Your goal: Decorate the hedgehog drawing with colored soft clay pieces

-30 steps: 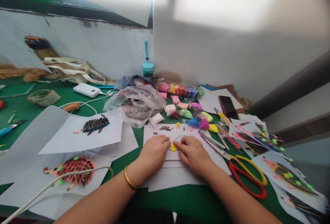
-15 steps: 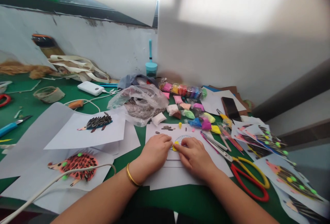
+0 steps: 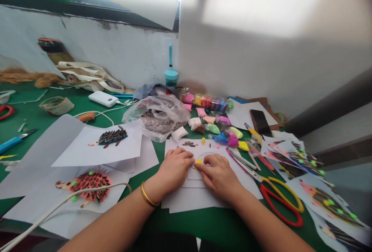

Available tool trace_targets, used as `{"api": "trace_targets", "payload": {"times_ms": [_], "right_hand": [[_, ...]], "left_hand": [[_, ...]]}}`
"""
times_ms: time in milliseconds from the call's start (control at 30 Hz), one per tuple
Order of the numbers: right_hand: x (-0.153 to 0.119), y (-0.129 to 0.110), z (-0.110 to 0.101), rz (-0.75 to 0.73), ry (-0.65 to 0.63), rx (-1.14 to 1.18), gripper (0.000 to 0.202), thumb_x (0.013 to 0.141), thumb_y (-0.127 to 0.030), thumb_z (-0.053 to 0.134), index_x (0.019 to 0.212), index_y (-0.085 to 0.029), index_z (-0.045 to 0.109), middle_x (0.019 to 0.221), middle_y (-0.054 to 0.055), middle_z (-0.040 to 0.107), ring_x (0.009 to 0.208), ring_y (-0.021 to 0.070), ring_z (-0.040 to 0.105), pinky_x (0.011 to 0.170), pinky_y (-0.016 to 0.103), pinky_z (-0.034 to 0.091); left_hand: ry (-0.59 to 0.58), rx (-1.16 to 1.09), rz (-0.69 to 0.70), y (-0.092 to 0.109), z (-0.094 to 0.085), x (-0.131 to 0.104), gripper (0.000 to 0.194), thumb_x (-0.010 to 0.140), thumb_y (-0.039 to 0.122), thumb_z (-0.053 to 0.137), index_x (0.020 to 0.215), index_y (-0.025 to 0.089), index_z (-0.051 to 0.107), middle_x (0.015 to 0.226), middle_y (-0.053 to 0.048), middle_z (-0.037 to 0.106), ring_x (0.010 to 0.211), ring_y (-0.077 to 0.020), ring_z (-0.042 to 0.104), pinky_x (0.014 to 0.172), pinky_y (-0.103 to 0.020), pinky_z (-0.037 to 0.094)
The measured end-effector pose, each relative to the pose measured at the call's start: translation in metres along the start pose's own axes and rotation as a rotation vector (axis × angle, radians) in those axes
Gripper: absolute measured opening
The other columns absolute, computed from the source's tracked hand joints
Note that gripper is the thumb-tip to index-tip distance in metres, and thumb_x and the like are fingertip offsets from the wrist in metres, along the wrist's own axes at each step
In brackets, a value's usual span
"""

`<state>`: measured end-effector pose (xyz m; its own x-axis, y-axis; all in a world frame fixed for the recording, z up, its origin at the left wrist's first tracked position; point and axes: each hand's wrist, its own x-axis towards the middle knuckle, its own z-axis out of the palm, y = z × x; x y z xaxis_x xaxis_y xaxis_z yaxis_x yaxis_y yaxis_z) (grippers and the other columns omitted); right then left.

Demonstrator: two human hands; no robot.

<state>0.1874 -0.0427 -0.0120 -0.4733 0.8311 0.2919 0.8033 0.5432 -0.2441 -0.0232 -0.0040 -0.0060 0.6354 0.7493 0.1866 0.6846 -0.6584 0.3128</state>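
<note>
Paper [image 3: 78, 157] bearing a dark seed hedgehog ends left of our left hand [image 3: 176, 170], with green tabletop [image 3: 174, 221] between its edge and our drawing sheet [image 3: 241, 180]. Our left fingertips lie beside the yellow clay [image 3: 199, 161]; our right hand [image 3: 219, 172] bends an index finger onto it. Whether either pinches, we cannot tell. Scissors [image 3: 257, 176] border our right forearm.

Scissors [image 3: 257, 177], colourful packets [image 3: 233, 139] and hedgehog collages [image 3: 97, 184] (seed-covered) mark a craft workspace.
</note>
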Motion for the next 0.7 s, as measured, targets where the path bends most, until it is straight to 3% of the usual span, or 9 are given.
{"api": "trace_targets", "payload": {"times_ms": [300,533,700], "right_hand": [[-0.001,0.006,-0.002,0.017,0.042,0.103,0.032,0.087,-0.017,0.056,0.115,-0.026,0.070,0.103,0.008,0.060,0.096,0.0231,0.053,0.085,0.039,0.042],[0.009,0.004,-0.006,-0.001,-0.070,0.061,0.028,0.086,-0.016,0.058,0.107,-0.027,0.072,0.094,0.006,0.059,0.090,0.0211,0.052,0.083,0.038,0.039],[0.011,0.001,-0.004,-0.054,-0.063,-0.003,0.025,0.086,-0.016,0.059,0.104,-0.025,0.073,0.091,0.006,0.059,0.088,0.0207,0.050,0.083,0.038,0.035]], "left_hand": [[-0.050,0.035,0.002,0.001,-0.005,-0.001,0.033,0.088,0.013,0.056,0.114,0.029,0.068,0.123,-0.003,0.065,0.107,-0.0255,0.055,0.090,-0.043,0.041],[-0.047,0.011,0.007,-0.003,-0.002,-0.001,0.034,0.086,0.013,0.057,0.113,0.029,0.068,0.123,-0.002,0.065,0.109,-0.0261,0.056,0.093,-0.045,0.042],[-0.040,-0.003,0.017,-0.005,-0.001,-0.002,0.033,0.086,0.013,0.057,0.114,0.029,0.068,0.122,-0.002,0.065,0.109,-0.0253,0.056,0.093,-0.044,0.043]]}}
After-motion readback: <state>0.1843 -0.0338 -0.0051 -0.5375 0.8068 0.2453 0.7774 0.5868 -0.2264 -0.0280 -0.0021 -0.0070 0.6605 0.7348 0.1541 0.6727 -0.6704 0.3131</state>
